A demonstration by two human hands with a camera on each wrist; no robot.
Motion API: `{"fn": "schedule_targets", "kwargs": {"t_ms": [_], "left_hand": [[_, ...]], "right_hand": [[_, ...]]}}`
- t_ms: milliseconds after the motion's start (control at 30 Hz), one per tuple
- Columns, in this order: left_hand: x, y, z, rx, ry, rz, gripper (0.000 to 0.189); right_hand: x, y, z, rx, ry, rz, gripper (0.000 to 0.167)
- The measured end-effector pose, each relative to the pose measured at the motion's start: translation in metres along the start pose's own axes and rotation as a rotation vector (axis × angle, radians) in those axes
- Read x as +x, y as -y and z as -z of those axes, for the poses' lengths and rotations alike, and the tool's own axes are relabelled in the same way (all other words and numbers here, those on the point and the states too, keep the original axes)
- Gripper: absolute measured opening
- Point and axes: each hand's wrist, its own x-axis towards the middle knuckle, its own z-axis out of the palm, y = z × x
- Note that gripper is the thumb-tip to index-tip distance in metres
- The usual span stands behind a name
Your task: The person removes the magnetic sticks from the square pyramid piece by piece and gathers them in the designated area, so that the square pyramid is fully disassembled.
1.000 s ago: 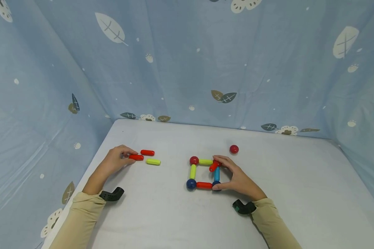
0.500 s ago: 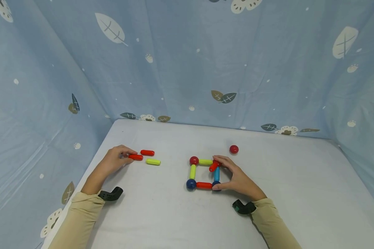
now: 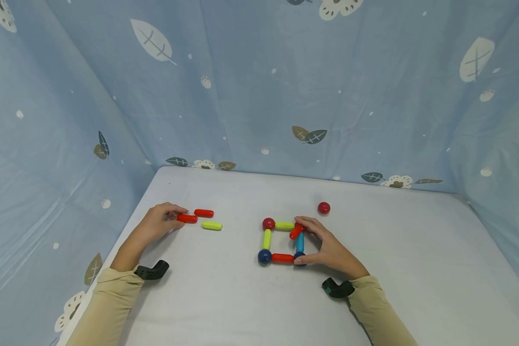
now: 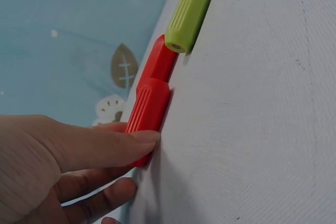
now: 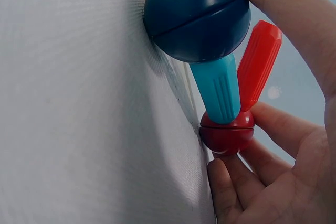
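1. Square frame (image 3: pixel 283 258) of rods and balls lay on the white cloth (image 3: pixel 225 293), right of the loose rods; one more red rod (image 5: pixel 260 64) leaned up from its far-right red ball (image 5: pixel 227 132).
2. The right hand (image 3: pixel 330 249) spanned the frame's right side, parted by about the length of that side, thumb against the near-right navy ball (image 5: pixel 197 17) and fingers at the red one, gripping the corners between them.
3. The left hand (image 3: pixel 157 223) pinched a red rod (image 4: pixel 144 111) between thumb and fingers, nearly closed. A second red rod (image 3: pixel 204 213) and a lime rod (image 3: pixel 212 225) lay just beyond; whether the pinched rod touched the second was unclear.
4. Too firm a squeeze by the right hand could probably skew the square or pop the turquoise rod (image 5: pixel 216 88) loose. The leaning rod, joined at one end only, might swing or drop if knocked.
5. A careless lift on the left could nudge the neighbouring rods, and the loose red ball (image 3: pixel 324 207) behind the frame might roll if brushed.
6. Balls were glossy and seamed, seemingly plastic; rods were ribbed, with tapered ends. A small grey disc in the lime rod's tip suggested a magnet. The cloth looked finely woven.
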Motion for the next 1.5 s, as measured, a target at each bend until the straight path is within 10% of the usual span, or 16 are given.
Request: {"fn": "schedule_targets", "kwargs": {"t_ms": [333, 600, 933, 1500], "left_hand": [[-0.004, -0.011, 0.003, -0.017, -0.051, -0.024, 0.029], [-0.002, -0.047, -0.011, -0.057, -0.071, -0.139, 0.019], [0.006, -0.112, -0.047, -0.112, 0.036, -0.312, 0.016], [0.02, -0.188, -0.102, -0.164, 0.216, -0.424, 0.032]], "right_hand": [[-0.001, 0.0, 0.001, 0.002, 0.01, -0.002, 0.097], [-0.001, 0.0, 0.001, -0.003, 0.007, -0.005, 0.097], [-0.002, 0.0, 0.0, 0.004, 0.005, -0.013, 0.098], [0.0, -0.002, 0.0, 0.009, -0.005, 0.025, 0.096]]}}
